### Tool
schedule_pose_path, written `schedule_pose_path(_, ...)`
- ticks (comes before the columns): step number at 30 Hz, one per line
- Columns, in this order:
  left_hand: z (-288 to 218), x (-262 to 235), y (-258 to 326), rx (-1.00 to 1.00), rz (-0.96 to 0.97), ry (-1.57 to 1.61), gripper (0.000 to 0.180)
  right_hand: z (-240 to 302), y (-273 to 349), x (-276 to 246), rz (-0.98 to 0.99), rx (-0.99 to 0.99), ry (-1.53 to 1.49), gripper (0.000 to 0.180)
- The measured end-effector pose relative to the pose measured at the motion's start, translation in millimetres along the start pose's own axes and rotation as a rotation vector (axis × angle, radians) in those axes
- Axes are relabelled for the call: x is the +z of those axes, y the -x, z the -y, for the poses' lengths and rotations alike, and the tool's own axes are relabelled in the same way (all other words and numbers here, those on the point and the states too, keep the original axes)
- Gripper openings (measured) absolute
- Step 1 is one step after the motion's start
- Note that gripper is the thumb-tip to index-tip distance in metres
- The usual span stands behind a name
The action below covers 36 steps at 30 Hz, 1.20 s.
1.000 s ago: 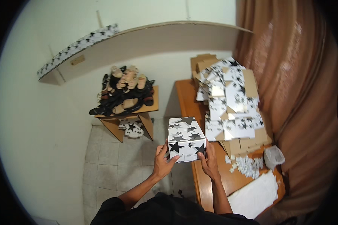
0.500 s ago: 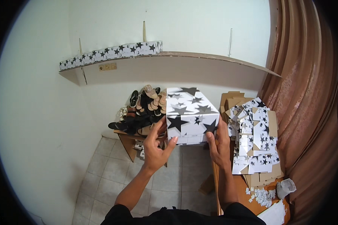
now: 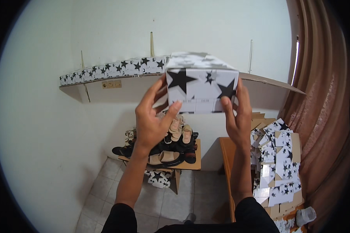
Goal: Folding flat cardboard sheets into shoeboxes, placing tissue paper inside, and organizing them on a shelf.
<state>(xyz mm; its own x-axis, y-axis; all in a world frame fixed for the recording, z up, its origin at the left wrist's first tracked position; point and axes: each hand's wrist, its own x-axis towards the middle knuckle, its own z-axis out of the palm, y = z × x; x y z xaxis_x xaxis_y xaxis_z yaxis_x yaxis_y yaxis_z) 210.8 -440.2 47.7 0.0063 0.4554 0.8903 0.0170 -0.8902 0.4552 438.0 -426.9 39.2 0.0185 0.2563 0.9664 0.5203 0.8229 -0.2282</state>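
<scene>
A white cardboard shoe box (image 3: 200, 87) with black and grey stars is held up in front of me, its end panel facing me. My left hand (image 3: 153, 112) grips its left side, thumb on the lower front. On the right side, my right hand (image 3: 237, 108) is closed on it the same way, thumb pressed to the front. Behind the box runs a wall shelf (image 3: 270, 82), partly hidden by it. Similar star-patterned boxes (image 3: 112, 71) stand in a row along the shelf's left part, up to where the held box covers the view.
Below stands a small table (image 3: 188, 165) piled with sandals and shoes (image 3: 167, 145). To the right, a wooden desk (image 3: 227, 155) bears a heap of flat star-printed cardboard (image 3: 278, 163) and a whitish plastic container (image 3: 306, 215). A brown curtain (image 3: 322, 97) hangs at the right.
Both hands have raised the shoe box and moved it forward, from above the floor to about the height of the shelf. My view has tilted up slightly.
</scene>
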Motion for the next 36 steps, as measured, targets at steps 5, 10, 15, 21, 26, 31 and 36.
schedule_pose_path(5,52.5,17.8,-68.4,0.049,-0.007,-0.096,0.066,-68.2,-56.7,24.2,-0.047,-0.057,-0.046,0.061)
schedule_pose_path(10,108.1,30.3,-116.7,0.042,-0.039,-0.174,0.068,-141.3,-95.6,56.0,-0.039,-0.111,-0.042,0.06)
schedule_pose_path(15,174.7,26.6,-150.1,0.051,-0.034,-0.283,0.069,-193.5,-111.6,91.7,-0.002,-0.071,-0.024,0.061)
schedule_pose_path(21,237.4,4.6,-171.6,0.006,-0.015,-0.313,0.07,-231.5,-117.7,137.3,0.033,-0.024,0.011,0.063)
schedule_pose_path(26,276.6,-8.5,-181.4,-0.023,-0.007,-0.252,0.071,-257.1,-119.3,173.2,0.074,0.043,0.031,0.064)
schedule_pose_path(31,298.0,-27.9,-193.9,-0.063,0.037,-0.265,0.072,-266.9,-119.5,200.2,0.063,0.051,0.108,0.064)
schedule_pose_path(36,335.3,-45.3,-204.1,0.048,0.043,-0.332,0.069,-272.1,-121.0,222.2,0.052,0.068,0.145,0.063)
